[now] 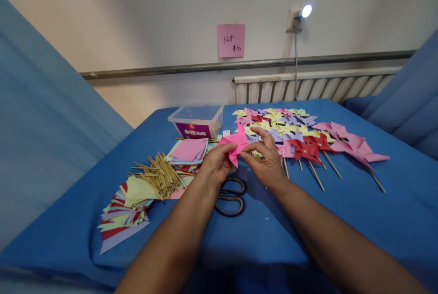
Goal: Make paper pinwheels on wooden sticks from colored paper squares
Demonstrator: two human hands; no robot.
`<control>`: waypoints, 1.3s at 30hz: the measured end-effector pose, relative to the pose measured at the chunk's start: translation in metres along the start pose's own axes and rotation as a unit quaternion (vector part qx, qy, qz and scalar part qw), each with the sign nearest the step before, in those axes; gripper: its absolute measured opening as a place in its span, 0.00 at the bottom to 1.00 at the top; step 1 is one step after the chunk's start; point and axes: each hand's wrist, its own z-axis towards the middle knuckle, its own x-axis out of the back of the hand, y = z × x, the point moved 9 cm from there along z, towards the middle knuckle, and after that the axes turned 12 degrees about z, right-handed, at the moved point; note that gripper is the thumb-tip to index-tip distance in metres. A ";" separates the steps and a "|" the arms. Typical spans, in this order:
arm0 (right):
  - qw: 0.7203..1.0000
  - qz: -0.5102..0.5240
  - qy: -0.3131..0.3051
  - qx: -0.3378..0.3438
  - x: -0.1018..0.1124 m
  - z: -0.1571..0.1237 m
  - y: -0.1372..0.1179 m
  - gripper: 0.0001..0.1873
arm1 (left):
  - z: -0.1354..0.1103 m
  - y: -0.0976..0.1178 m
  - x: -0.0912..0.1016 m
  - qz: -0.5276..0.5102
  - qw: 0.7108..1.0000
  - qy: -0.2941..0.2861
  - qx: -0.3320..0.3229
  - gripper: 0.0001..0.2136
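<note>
my bare forearms point(167, 239) come in closest, either side of the scissors point(230, 197) on the blue-covered counter point(308, 239). just beyond the scissors i hold up a bright pink paper pinwheel point(238, 143): my left hand point(218, 165) has it pinched between thumb and curled fingers, and my right hand point(265, 159) nips its near edge with thumb and forefinger, other fingers loosely bent. left of the scissors lie wooden sticks point(164, 175) and stacked paper point(190, 150); farther beyond them, a plastic tub point(215, 125); to their right, rows of pinwheels on sticks point(306, 150).
</note>
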 end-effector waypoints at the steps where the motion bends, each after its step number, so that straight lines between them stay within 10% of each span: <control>1: 1.000 0.003 0.007 -0.004 0.001 0.000 0.001 0.02 | 0.000 0.000 -0.001 0.005 1.000 -0.004 -0.008 0.10; 18: 0.991 -0.011 0.080 -0.110 0.012 -0.002 0.028 0.06 | 0.000 0.000 -0.005 0.060 0.996 0.007 -0.059 0.13; 39: 0.995 -0.031 0.058 -0.079 0.009 0.000 0.026 0.05 | 0.001 0.000 -0.006 0.073 0.995 0.002 -0.071 0.14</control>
